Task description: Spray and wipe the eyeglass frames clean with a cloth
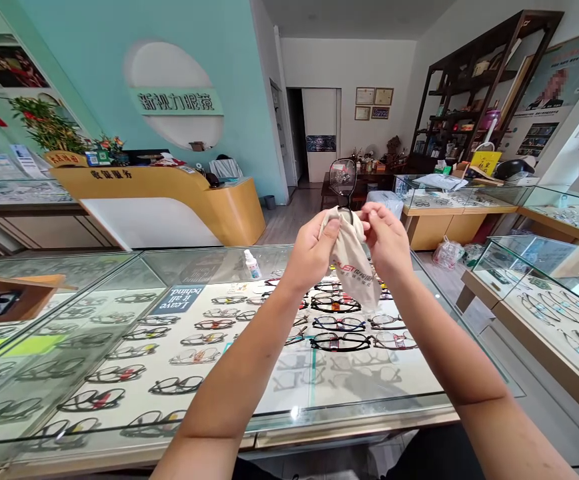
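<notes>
Above the glass display counter, my left hand [312, 250] is closed on a beige cloth [352, 260] with red and dark print, its lower end hanging down. Out of the top of the cloth stands a pair of dark-rimmed eyeglasses [343, 179], turned on end with one lens upward. The other lens is covered by the cloth and fingers. My right hand [387, 240] pinches the right side of the cloth at the same height, its fingertips partly hidden. A small white spray bottle [252, 265] stands on the glass to the left of my hands.
Under the glass top of the counter [269, 403] lie several rows of eyeglasses [338, 341]. An open brown box [14, 298] is at the far left. More glass cases [549, 280] stand on the right, and a yellow-fronted reception desk [169, 200] lies beyond.
</notes>
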`<action>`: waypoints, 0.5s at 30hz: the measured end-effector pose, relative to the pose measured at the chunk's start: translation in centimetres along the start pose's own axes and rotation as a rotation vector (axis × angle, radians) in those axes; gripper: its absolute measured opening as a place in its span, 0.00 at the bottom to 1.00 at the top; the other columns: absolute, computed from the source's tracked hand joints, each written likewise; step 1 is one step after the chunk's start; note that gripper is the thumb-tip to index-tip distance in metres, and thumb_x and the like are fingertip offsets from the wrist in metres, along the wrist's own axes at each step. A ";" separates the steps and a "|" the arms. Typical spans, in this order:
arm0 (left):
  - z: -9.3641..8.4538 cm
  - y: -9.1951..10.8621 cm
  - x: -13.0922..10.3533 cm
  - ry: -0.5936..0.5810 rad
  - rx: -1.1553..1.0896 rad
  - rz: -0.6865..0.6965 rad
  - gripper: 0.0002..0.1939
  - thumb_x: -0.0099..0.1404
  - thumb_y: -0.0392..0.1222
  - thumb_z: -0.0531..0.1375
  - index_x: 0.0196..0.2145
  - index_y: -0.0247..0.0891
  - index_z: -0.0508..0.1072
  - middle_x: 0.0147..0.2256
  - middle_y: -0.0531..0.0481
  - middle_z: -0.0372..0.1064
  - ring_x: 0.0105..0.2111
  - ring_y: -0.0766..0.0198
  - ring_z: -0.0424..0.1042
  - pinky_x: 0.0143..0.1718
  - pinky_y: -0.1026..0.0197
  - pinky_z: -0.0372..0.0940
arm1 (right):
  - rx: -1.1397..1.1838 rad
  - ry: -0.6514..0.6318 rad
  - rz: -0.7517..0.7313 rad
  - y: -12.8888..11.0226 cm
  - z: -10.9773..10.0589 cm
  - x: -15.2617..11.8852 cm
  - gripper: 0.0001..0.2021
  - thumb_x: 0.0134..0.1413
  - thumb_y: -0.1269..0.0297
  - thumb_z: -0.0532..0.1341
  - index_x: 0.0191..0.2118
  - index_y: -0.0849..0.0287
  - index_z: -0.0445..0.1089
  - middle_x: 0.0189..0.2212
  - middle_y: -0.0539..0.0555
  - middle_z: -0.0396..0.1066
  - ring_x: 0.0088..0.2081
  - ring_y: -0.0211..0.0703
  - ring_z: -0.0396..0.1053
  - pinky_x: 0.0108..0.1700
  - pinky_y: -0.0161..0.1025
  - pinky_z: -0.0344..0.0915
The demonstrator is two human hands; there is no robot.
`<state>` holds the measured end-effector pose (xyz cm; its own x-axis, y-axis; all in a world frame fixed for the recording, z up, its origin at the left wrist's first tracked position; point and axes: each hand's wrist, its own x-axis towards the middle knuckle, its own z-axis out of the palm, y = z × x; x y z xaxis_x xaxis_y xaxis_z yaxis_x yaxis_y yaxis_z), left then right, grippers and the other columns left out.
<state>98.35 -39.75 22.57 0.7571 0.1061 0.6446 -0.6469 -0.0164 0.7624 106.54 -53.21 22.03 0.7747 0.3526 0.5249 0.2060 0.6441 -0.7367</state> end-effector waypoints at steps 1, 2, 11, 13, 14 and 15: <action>0.1 0.0 -0.1 -0.025 -0.022 -0.009 0.26 0.74 0.65 0.68 0.47 0.37 0.77 0.38 0.45 0.81 0.32 0.63 0.77 0.37 0.62 0.74 | 0.013 -0.010 -0.006 0.0 -0.3 0.2 0.20 0.59 0.46 0.77 0.38 0.52 0.70 0.27 0.44 0.73 0.27 0.36 0.69 0.31 0.34 0.70; 0.2 0.0 -0.2 -0.035 -0.035 -0.015 0.26 0.73 0.65 0.69 0.48 0.37 0.76 0.38 0.45 0.81 0.32 0.63 0.77 0.37 0.62 0.75 | 0.006 -0.034 -0.010 -0.1 -0.6 0.4 0.23 0.58 0.43 0.77 0.37 0.52 0.68 0.25 0.43 0.72 0.26 0.36 0.68 0.30 0.34 0.69; 2.1 -0.3 -0.6 0.096 -0.070 -0.013 0.26 0.70 0.65 0.72 0.37 0.40 0.70 0.26 0.56 0.72 0.20 0.71 0.65 0.20 0.68 0.61 | -0.206 -0.232 0.063 -1.4 -0.4 -0.2 0.31 0.58 0.28 0.71 0.32 0.52 0.64 0.19 0.45 0.70 0.19 0.37 0.64 0.25 0.36 0.63; 2.4 -0.4 -0.7 0.134 -0.078 -0.012 0.27 0.69 0.65 0.72 0.36 0.40 0.70 0.23 0.58 0.69 0.19 0.72 0.62 0.20 0.68 0.61 | -0.226 -0.243 0.077 -1.5 0.3 -0.8 0.33 0.60 0.26 0.69 0.29 0.52 0.62 0.19 0.46 0.70 0.17 0.34 0.59 0.23 0.36 0.60; 2.4 -0.4 -0.7 0.157 -0.076 -0.010 0.27 0.69 0.66 0.72 0.35 0.40 0.70 0.23 0.58 0.68 0.18 0.72 0.62 0.20 0.69 0.61 | -0.240 -0.244 0.077 -1.5 0.5 -1.0 0.34 0.61 0.25 0.67 0.26 0.52 0.61 0.18 0.46 0.68 0.17 0.34 0.57 0.22 0.36 0.57; 2.4 -0.5 -0.8 0.179 -0.072 -0.009 0.27 0.69 0.66 0.72 0.34 0.40 0.70 0.22 0.58 0.67 0.18 0.72 0.62 0.20 0.69 0.61 | -0.256 -0.234 0.057 -1.5 0.7 -1.1 0.36 0.63 0.25 0.65 0.24 0.52 0.59 0.16 0.46 0.65 0.17 0.34 0.57 0.22 0.36 0.56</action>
<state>98.30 -42.18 21.83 0.7384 0.2815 0.6128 -0.6501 0.0556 0.7578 104.96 -54.10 22.89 0.6375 0.5484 0.5412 0.3322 0.4382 -0.8353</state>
